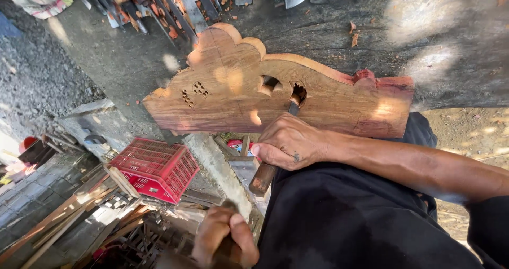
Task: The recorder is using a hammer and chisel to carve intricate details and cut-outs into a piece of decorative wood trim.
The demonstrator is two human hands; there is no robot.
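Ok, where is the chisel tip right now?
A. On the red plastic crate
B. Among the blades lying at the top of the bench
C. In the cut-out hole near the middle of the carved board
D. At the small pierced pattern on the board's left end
C: the chisel, gripped by the right hand, runs up into the cut-out hole of the carved board.

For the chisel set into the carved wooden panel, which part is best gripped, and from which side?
Probably the shaft of the chisel just above its rounded wooden handle, approached from the side nearer the person. Its blade tip sits in a cut-out of the carved panel, and the handle end points back. The right hand wraps it there.
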